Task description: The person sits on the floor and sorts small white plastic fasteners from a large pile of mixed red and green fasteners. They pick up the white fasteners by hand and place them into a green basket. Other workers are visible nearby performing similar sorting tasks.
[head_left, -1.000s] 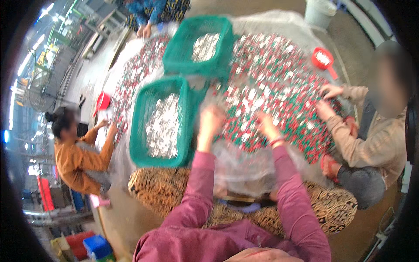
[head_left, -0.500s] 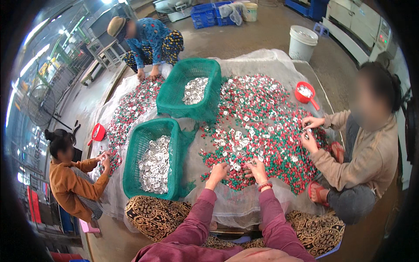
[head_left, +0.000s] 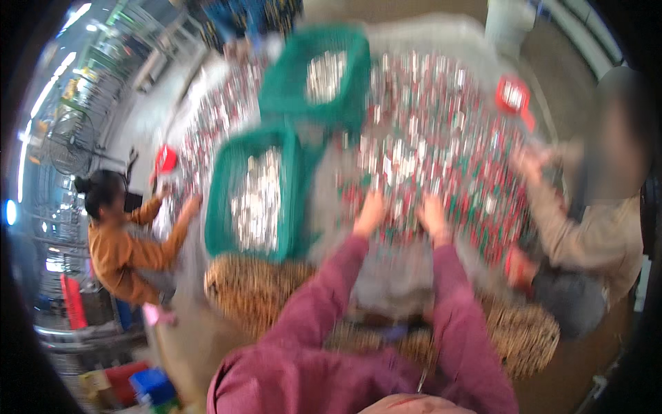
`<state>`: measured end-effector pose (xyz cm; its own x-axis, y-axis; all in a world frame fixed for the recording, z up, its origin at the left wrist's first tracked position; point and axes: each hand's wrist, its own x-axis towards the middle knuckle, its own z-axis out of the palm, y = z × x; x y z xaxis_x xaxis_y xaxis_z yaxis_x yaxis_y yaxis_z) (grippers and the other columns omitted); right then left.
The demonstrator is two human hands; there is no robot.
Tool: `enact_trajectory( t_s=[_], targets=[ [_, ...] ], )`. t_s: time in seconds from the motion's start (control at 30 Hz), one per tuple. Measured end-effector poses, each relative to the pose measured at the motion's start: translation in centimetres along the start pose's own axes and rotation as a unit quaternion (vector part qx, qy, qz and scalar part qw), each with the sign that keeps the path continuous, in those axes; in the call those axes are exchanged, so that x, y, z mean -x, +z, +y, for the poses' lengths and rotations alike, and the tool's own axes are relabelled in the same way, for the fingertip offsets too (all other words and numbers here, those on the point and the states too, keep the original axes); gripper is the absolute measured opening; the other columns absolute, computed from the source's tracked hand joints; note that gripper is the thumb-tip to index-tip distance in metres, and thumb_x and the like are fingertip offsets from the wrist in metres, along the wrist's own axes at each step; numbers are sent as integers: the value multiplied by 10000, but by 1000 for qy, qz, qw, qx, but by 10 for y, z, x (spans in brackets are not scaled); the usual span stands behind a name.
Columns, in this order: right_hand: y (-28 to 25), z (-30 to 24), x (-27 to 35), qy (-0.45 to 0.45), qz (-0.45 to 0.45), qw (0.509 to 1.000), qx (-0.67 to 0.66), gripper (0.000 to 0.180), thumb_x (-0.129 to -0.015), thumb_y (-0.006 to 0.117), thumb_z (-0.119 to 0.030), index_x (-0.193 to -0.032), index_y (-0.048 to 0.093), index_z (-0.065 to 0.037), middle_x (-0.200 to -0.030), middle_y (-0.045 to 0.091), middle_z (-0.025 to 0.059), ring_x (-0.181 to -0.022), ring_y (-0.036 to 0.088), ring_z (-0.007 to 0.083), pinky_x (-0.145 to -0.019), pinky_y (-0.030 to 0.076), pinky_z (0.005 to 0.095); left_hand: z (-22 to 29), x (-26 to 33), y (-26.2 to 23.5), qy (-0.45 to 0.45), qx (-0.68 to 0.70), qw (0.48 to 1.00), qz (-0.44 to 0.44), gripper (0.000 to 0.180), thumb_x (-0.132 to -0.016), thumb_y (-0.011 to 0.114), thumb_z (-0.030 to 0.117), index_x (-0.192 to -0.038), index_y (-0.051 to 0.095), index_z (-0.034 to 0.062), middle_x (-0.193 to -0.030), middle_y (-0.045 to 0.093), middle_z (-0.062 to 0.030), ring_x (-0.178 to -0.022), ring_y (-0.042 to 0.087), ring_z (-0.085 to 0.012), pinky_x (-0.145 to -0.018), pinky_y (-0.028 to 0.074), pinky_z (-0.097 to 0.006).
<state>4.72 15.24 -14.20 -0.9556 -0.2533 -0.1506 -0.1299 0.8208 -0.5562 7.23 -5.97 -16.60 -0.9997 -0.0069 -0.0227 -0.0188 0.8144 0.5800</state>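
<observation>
The picture is blurred by head motion. My left hand (head_left: 369, 214) and my right hand (head_left: 434, 217) rest side by side on the near edge of a big heap of small red, green and silver pieces (head_left: 441, 138) spread on a clear sheet. Both arms wear maroon sleeves. Whether the fingers hold any pieces cannot be made out. A green basket (head_left: 224, 207) with silver pieces stands just left of my left hand.
A second green basket (head_left: 345, 48) sits farther back. A red scoop (head_left: 514, 96) lies at the heap's right side, near a seated person in beige (head_left: 593, 234). A person in orange (head_left: 124, 241) crouches at the left. A leopard-patterned mat (head_left: 262, 290) lies under me.
The camera has swung and the view is now blurred. My hands stay on the near edge of the heap, about where they were half a second ago.
</observation>
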Motion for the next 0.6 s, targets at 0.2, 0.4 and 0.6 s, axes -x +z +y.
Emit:
enact_trajectory(
  t_s=[0.2, 0.4, 0.6],
  targets=[
    [-13, -34, 25, 67, 2, 959, -275, 172, -776, 615, -57, -922, 671, 14, -917, 643, 180, -691, 645, 251, -614, 506, 342, 37, 13, -36, 56, 135, 987, -68, 358, -803, 636, 174, -1143, 564, 84, -989, 618, -198, -874, 615, -310, -741, 482, -392],
    [-38, -35, 24, 113, 40, 876, -467, 270, -869, 481, -26, -1106, 610, -23, -1031, 618, 202, -697, 653, 254, -603, 553, 329, 45, 8, -78, -70, 410, 897, -148, 806, -775, 610, -71, -1435, 202, 144, -1263, 486, -209, -1008, 588, -244, -754, 536, -314],
    [7, -36, 21, -113, 72, 989, -66, 190, -770, 614, -124, -934, 623, -28, -976, 563, 270, -1024, 517, 400, -855, 441, 456, 60, 3, -94, -12, 368, 921, -127, 676, -767, 631, -68, -1368, 339, 37, -1201, 534, -185, -1020, 590, -216, -737, 543, -299]
  ],
)
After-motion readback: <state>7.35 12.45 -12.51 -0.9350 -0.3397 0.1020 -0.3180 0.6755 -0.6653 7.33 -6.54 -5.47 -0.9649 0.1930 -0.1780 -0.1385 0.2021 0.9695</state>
